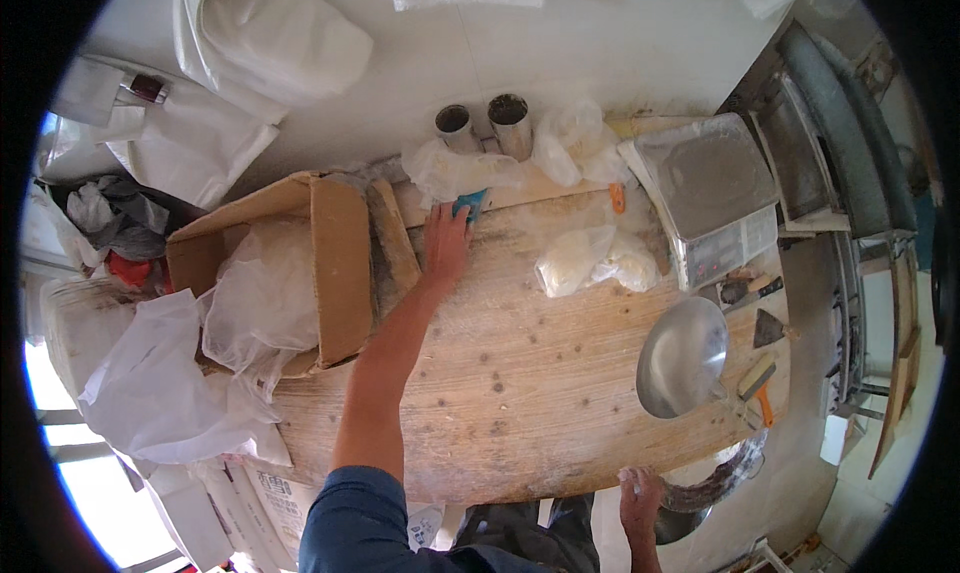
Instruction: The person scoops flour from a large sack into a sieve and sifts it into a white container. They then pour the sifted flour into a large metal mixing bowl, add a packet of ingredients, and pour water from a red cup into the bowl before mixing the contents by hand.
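Observation:
My left hand (447,245) reaches far across the wooden table (500,383). Its fingertips are on a small teal, flat-looking piece (470,204) at the back, beside crumpled clear plastic bags (455,171). The fingers cover part of that piece, and its exact kind is hidden. Low at the table's front edge, my right hand (641,500) has curled fingers dusted with white powder. What they hold, if anything, I cannot make out. Just right of it is a round metal vessel (683,525) with a dark, powdery band above it, partly below the table edge.
A cardboard box (340,263) with plastic bags stands left. At right are a flat-topped scale (705,168), a metal pan (682,357), a scraper (768,328) and an orange-handled brush (758,380). Two metal cups (510,128) stand at the back; tied white bags (597,261) lie nearer.

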`<control>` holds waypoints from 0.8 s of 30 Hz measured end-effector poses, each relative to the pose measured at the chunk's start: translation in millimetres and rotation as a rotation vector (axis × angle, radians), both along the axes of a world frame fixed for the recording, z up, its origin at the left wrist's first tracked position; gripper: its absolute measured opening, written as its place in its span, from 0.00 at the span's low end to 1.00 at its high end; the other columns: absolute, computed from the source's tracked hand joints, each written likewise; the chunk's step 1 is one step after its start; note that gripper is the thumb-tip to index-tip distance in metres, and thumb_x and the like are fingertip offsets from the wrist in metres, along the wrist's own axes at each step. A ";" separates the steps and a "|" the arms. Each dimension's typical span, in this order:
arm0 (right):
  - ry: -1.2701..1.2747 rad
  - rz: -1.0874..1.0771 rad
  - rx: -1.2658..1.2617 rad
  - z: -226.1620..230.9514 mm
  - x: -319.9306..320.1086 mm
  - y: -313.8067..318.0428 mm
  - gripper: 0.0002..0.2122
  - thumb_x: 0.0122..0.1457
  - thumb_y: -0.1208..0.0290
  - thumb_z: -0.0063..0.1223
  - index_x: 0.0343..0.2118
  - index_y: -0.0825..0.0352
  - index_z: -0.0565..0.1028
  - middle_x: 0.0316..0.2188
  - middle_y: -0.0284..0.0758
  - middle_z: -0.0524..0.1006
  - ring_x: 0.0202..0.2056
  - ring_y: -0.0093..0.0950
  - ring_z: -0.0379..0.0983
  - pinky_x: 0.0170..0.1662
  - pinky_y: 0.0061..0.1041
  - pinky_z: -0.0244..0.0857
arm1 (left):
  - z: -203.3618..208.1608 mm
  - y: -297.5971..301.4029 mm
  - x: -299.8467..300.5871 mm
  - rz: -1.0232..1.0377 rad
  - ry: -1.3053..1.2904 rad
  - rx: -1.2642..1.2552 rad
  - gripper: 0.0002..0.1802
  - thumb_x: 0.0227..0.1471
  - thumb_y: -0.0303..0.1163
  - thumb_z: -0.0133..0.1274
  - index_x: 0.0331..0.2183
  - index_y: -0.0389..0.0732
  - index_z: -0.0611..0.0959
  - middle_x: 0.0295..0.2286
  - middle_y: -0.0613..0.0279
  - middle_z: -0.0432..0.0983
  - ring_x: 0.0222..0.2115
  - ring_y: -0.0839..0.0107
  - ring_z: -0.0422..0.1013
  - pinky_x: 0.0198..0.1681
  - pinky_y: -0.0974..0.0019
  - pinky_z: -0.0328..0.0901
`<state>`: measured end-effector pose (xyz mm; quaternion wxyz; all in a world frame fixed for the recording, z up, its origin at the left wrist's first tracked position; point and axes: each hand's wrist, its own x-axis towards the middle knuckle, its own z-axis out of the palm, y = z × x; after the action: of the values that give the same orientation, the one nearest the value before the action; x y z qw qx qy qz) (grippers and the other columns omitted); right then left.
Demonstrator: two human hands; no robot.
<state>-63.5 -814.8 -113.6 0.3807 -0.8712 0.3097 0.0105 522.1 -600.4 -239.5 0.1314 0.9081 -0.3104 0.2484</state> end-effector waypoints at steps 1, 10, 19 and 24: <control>-0.016 -0.004 0.018 0.0 2.3 5.5 0.09 0.64 0.70 0.57 0.36 0.72 0.81 0.32 0.46 0.82 0.36 0.45 0.79 0.43 0.43 0.70 | -3.0 -1.0 10.9 0.025 0.080 0.087 0.16 0.56 0.30 0.61 0.46 0.33 0.82 0.38 0.47 0.80 0.41 0.45 0.76 0.48 0.43 0.71; -0.088 -0.083 0.322 -2.4 -0.6 18.6 0.10 0.65 0.69 0.56 0.35 0.73 0.80 0.30 0.46 0.83 0.31 0.45 0.81 0.36 0.40 0.71 | 62.9 4.8 -13.4 0.015 0.237 -0.332 0.05 0.56 0.25 0.59 0.36 0.37 0.84 0.31 0.50 0.79 0.36 0.53 0.78 0.39 0.53 0.73; -0.129 -0.033 0.336 46.5 125.6 25.3 0.16 0.67 0.61 0.58 0.37 0.74 0.79 0.30 0.43 0.82 0.34 0.32 0.80 0.38 0.34 0.76 | 143.3 -4.7 -300.4 -0.263 0.507 -0.133 0.12 0.50 0.23 0.61 0.39 0.40 0.85 0.34 0.51 0.80 0.34 0.51 0.78 0.37 0.50 0.73; 0.133 0.031 0.001 84.0 87.5 5.4 0.15 0.57 0.59 0.60 0.28 0.69 0.81 0.24 0.51 0.79 0.34 0.56 0.77 0.36 0.49 0.71 | 166.1 -42.2 -445.6 -0.602 0.673 -0.365 0.13 0.46 0.21 0.64 0.38 0.40 0.85 0.33 0.57 0.80 0.33 0.59 0.79 0.29 0.58 0.74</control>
<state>24.0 -809.4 -29.6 0.3596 -0.8730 0.3210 0.0743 76.6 -642.5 -73.4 0.4474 0.7702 -0.4509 -0.0576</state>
